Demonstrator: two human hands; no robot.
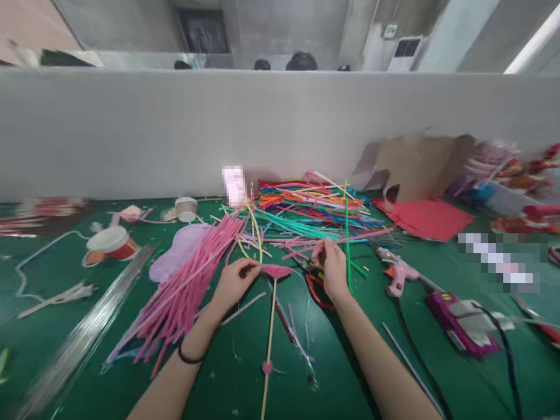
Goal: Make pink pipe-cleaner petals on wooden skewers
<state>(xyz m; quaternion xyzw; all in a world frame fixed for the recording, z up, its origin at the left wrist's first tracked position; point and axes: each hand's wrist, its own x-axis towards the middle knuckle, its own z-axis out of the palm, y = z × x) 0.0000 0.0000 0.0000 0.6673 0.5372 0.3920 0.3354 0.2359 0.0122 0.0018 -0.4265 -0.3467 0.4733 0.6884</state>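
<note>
My left hand pinches the left corner of a fuzzy pink triangular piece. That piece sits at the top of a thin wooden stick, which carries a small pink bead-like ball lower down. To the right, my right hand has its fingers closed near several pink pipe cleaners; whether anything is between the fingertips I cannot make out. Red-handled scissors lie beside and partly under this hand. Close by its wrist is a green pipe cleaner.
A pink pipe cleaner bundle lies left, multicoloured ones behind. At right are a pink glue gun, its cord, a purple power strip, red sheets and a cardboard box. A low grey partition borders the table.
</note>
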